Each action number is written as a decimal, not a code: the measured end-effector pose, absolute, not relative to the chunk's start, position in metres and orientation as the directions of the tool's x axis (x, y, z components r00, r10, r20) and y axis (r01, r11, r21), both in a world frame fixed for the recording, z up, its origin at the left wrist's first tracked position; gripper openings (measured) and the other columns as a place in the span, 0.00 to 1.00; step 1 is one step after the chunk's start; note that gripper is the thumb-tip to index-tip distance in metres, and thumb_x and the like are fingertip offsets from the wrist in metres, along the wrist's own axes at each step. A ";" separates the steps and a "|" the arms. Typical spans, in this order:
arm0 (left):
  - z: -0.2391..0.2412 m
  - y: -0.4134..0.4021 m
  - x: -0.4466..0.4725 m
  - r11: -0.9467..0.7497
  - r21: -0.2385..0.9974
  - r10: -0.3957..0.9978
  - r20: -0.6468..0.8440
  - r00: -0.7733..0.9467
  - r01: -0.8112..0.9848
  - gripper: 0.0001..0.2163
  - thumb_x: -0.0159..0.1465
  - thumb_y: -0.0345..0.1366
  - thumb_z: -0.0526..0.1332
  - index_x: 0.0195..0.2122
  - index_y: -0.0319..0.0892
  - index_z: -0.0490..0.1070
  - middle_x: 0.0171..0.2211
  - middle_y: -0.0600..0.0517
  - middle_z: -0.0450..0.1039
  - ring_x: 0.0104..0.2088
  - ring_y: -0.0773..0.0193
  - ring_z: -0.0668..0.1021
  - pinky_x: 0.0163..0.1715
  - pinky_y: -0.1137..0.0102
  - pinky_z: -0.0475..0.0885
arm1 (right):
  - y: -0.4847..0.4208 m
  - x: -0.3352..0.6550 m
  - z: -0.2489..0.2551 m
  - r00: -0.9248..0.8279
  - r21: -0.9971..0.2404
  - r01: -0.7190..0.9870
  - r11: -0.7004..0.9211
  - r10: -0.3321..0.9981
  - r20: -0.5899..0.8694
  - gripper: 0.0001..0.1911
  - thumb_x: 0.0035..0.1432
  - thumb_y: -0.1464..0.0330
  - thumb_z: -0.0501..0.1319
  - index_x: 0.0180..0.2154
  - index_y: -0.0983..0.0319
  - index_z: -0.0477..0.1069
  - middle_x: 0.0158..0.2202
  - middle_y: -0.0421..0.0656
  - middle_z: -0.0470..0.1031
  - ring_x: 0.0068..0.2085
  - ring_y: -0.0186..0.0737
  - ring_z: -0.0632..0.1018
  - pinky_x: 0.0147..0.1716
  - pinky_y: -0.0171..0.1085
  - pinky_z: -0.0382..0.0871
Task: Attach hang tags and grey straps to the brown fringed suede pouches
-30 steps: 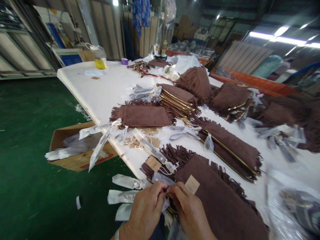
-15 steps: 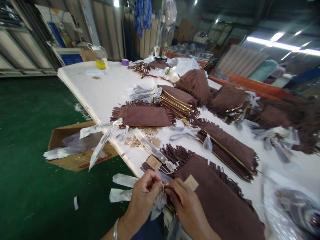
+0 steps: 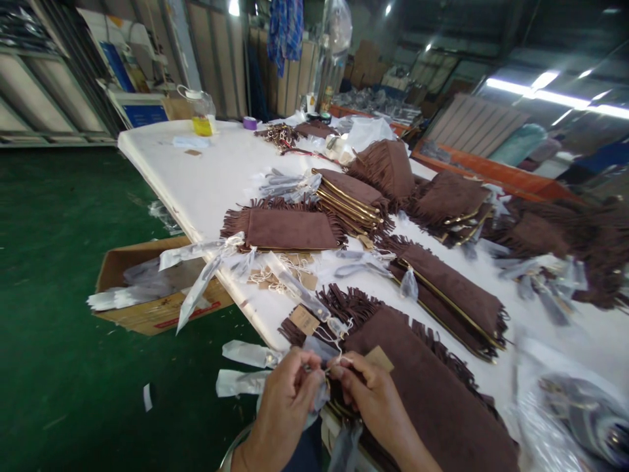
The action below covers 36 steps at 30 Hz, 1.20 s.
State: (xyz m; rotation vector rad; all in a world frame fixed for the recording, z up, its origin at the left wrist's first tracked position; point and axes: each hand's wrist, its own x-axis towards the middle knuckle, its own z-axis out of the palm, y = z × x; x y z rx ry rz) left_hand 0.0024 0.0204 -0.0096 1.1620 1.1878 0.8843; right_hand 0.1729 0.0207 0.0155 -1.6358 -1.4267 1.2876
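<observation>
My left hand (image 3: 289,400) and my right hand (image 3: 368,387) are both closed in a pinch, fingertips almost meeting. Between them runs a thin white tag string (image 3: 339,358), with a small gold-coloured metal piece just below it, partly hidden by fingers. Behind my right fingers lies a brown paper tag (image 3: 380,358). Beneath my right hand, a dark brown fringed bag (image 3: 422,373) stretches across the table's near edge. Plastic-wrapped strips hang around my left hand. Another paper tag (image 3: 303,319) rests on the fringe above.
More fringed bags with gold zippers (image 3: 351,200) lie stacked across the white table (image 3: 162,157). Loose tags with strings (image 3: 282,275) sit by the near edge. A cardboard box (image 3: 147,314) of plastic stands at left on the green floor. A bottle of yellow liquid (image 3: 201,124) stands farther back.
My fingertips have drawn slightly apart, and the string now shows stretched up from my right fingertips. My left hand has turned a little; the camera view has shifted slightly.
</observation>
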 end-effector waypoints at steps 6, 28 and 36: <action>-0.017 0.029 0.018 0.233 0.971 0.943 -0.238 0.233 0.046 0.09 0.63 0.40 0.60 0.31 0.41 0.71 0.22 0.57 0.66 0.20 0.71 0.67 0.21 0.75 0.60 | 0.019 0.173 0.012 -0.029 -0.897 0.317 -0.309 0.942 -0.334 0.16 0.62 0.56 0.58 0.35 0.62 0.74 0.17 0.34 0.64 0.19 0.30 0.64 0.20 0.29 0.55; -0.024 0.035 0.022 0.320 0.944 0.917 -0.288 0.276 -0.079 0.09 0.59 0.40 0.63 0.34 0.39 0.72 0.21 0.57 0.67 0.18 0.73 0.66 0.18 0.77 0.59 | 0.010 0.169 0.007 -0.006 -0.857 0.513 -0.040 0.999 -0.051 0.12 0.67 0.62 0.54 0.36 0.60 0.73 0.29 0.39 0.74 0.30 0.35 0.73 0.29 0.31 0.63; -0.026 0.039 0.023 0.352 0.927 0.916 -0.312 0.251 -0.130 0.11 0.58 0.42 0.63 0.28 0.38 0.73 0.15 0.59 0.62 0.15 0.74 0.63 0.17 0.77 0.55 | 0.006 0.167 0.004 -0.003 -0.814 0.575 0.085 0.995 0.102 0.10 0.67 0.67 0.54 0.42 0.60 0.73 0.36 0.40 0.75 0.36 0.34 0.75 0.36 0.30 0.65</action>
